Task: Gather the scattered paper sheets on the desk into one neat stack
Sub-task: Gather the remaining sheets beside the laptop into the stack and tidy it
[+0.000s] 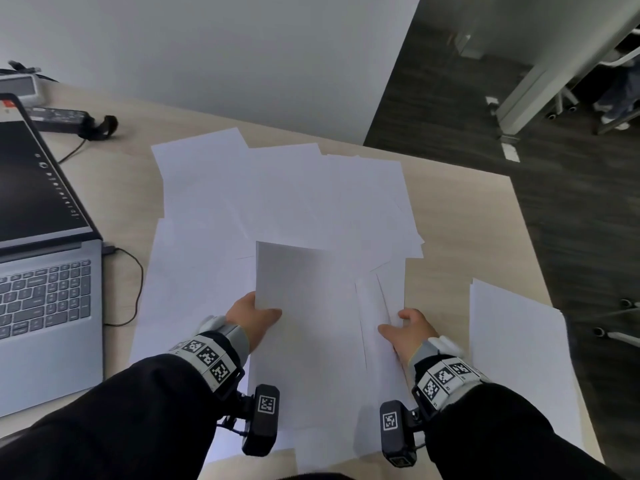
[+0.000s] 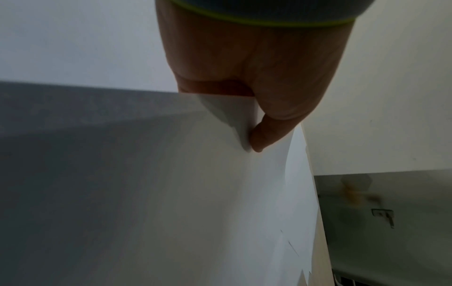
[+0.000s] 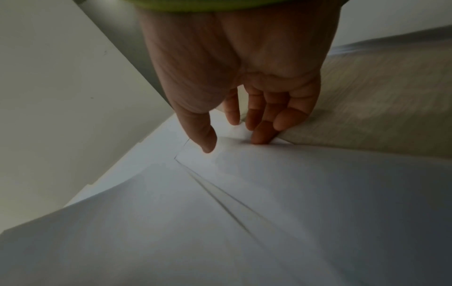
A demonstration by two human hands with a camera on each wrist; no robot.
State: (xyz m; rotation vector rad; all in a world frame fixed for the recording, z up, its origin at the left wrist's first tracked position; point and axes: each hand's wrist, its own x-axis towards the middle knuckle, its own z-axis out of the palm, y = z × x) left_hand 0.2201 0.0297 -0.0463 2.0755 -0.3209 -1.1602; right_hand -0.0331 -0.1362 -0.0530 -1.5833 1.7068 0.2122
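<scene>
Several white paper sheets (image 1: 277, 188) lie scattered and overlapping on the light wooden desk (image 1: 467, 209). My left hand (image 1: 266, 311) pinches the left edge of one sheet (image 1: 304, 289), thumb on top, and the sheet's far end is raised off the others. The left wrist view shows the thumb (image 2: 259, 139) pressed on that sheet (image 2: 171, 193). My right hand (image 1: 398, 322) reaches the right edge of the near sheets, its fingers fairly straight. In the right wrist view its fingertips (image 3: 261, 137) touch a sheet's edge (image 3: 269, 164) while the thumb hovers just above the paper.
An open laptop (image 1: 45, 299) stands at the left, with a cable (image 1: 136, 282) looping beside the papers. A black power adapter (image 1: 59, 116) lies at the back left. One sheet (image 1: 519, 341) lies apart at the right, by the desk's edge. Dark floor lies beyond.
</scene>
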